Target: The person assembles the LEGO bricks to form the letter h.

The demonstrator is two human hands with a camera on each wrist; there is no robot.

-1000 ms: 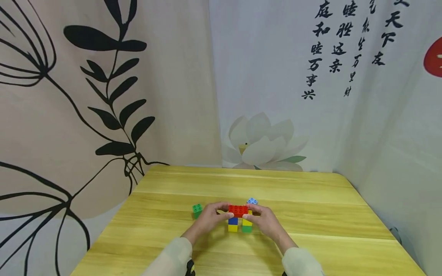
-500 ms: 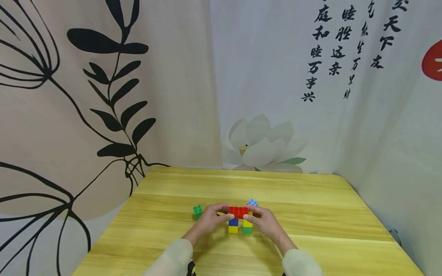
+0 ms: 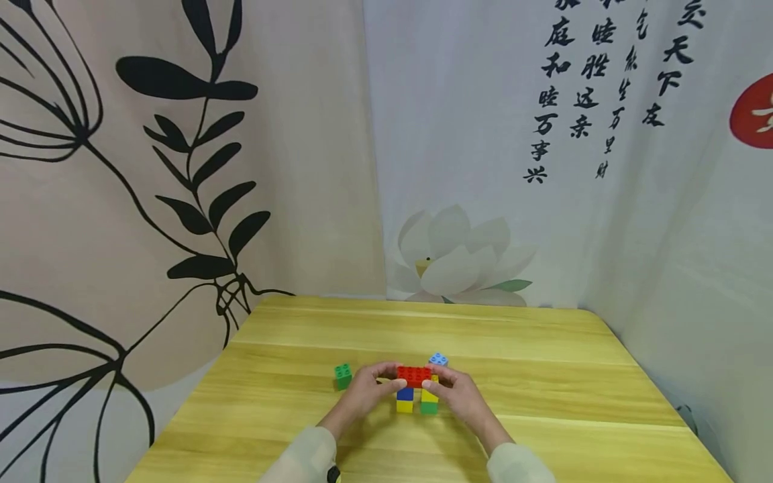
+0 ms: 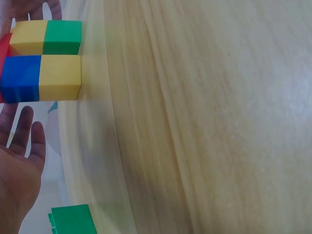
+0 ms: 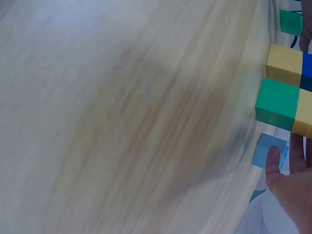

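Observation:
A long red toy building brick (image 3: 414, 377) lies across the tops of two short brick stacks. The left stack is a blue brick (image 3: 405, 394) over a yellow brick (image 3: 404, 406); the right one has a yellow brick (image 3: 430, 396) over a green brick (image 3: 429, 408). With thumb and fingers my left hand (image 3: 361, 394) pinches the red brick's left end, while my right hand (image 3: 465, 401) pinches its right end. In the left wrist view a gap shows between the stacks, and only a sliver of red is visible. Whether the red brick is pressed fully down, I cannot tell.
A loose green brick (image 3: 343, 377) stands on the wooden table (image 3: 290, 376) left of my left hand. Behind the right stack is a light blue brick (image 3: 438, 359), close to my right fingers in the right wrist view. A printed curtain (image 3: 320, 168) hangs behind the table.
Both hands keep their hold on the red brick, and the stacks stay put. The whole head view has shifted slightly, with the scene sitting a little lower.

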